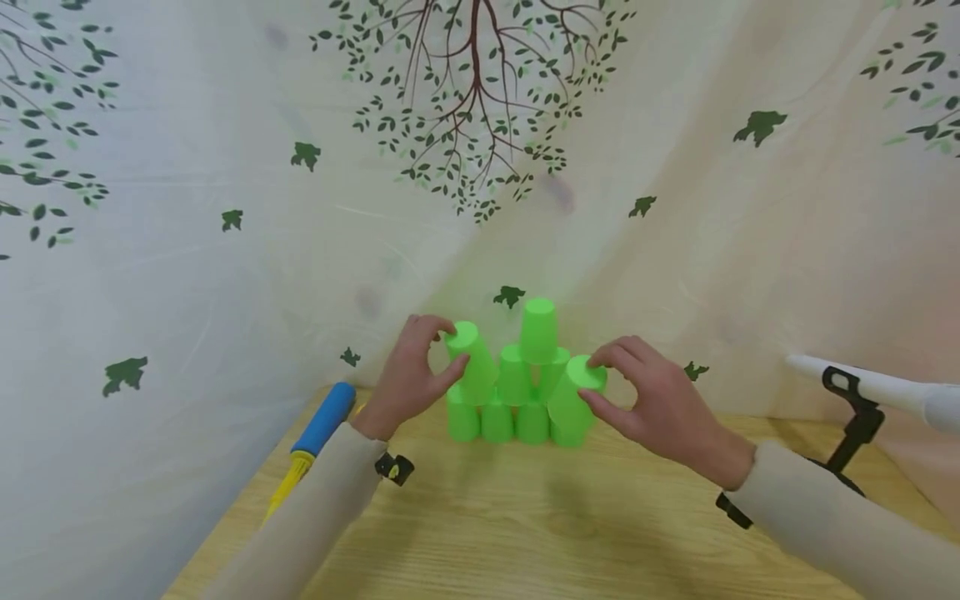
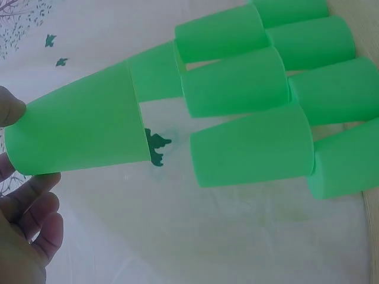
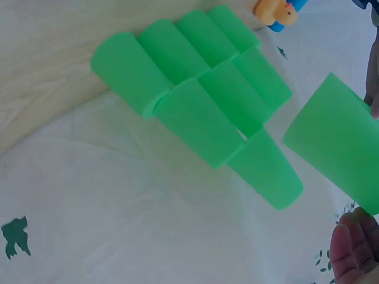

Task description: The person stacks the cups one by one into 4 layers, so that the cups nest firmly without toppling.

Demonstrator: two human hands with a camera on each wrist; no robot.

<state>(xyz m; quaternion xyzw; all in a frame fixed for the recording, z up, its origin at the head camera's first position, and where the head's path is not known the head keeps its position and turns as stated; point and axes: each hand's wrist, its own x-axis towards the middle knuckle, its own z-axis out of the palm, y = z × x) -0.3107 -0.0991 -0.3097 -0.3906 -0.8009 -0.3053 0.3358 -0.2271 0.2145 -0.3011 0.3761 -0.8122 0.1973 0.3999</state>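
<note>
My left hand [image 1: 414,371] pinches an upside-down green cup [image 2: 80,124] near its base, high at the stack's left side. The right hand [image 1: 654,402] grips another green cup [image 3: 337,142] by its base, at the stack's right side and nearer to the head camera. Between and behind the hands stands a stack of upturned green cups, with several in the bottom row [image 1: 497,421], three in the middle row [image 2: 251,145] and a single top cup [image 1: 538,332]. In the head view, both held cups overlap parts of the stack.
A blue and yellow pump [image 1: 324,425] lies on the wooden table [image 1: 517,525] beside my left forearm. Close to it sits a small orange duck [image 3: 273,10]. A white rod on a black stand [image 1: 855,417] is at the right. Behind hangs a leaf-printed cloth [image 1: 390,242].
</note>
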